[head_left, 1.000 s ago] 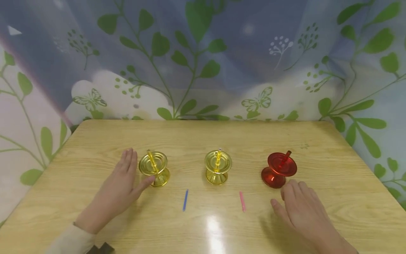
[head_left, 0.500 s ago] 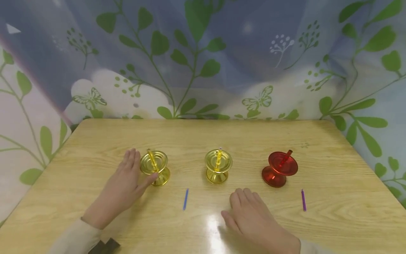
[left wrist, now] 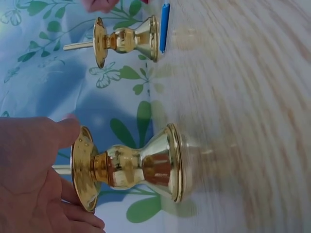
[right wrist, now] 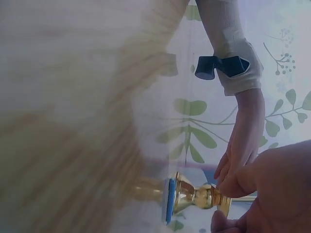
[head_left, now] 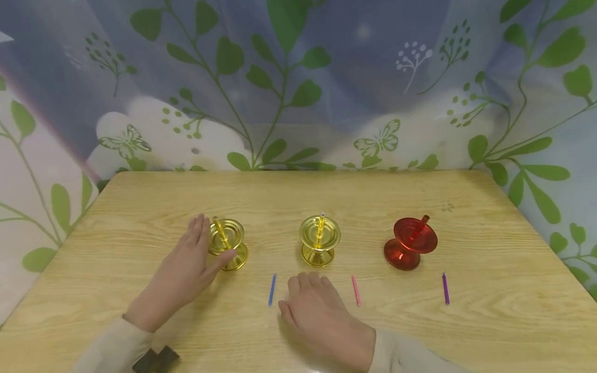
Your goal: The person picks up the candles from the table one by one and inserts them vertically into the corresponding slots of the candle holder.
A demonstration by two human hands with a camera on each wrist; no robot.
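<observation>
In the head view my left hand (head_left: 179, 272) lies beside the left gold candle holder (head_left: 237, 256), fingers straight along its far left side, thumb across its front. The left wrist view shows the thumb at the dish rim of this candle holder (left wrist: 124, 165), a thin rod rising from the dish. My right hand (head_left: 322, 313) is low over the table, fingers loosely bent, holding nothing. It is between a thin blue stick (head_left: 272, 290) and a pink stick (head_left: 356, 290). Behind it stands the middle gold candle holder (head_left: 318, 255).
A red candle holder (head_left: 402, 255) stands at the right, with a purple stick (head_left: 445, 288) lying in front of it. Leaf-patterned fabric (head_left: 298, 129) hangs behind the wooden table's (head_left: 140, 197) back edge. A black block (head_left: 156, 359) is on the left sleeve.
My right hand has swept left from in front of the red candle holder, uncovering the purple stick, then the pink one. My left hand stays at its candle holder. The head view has tilted slightly.
</observation>
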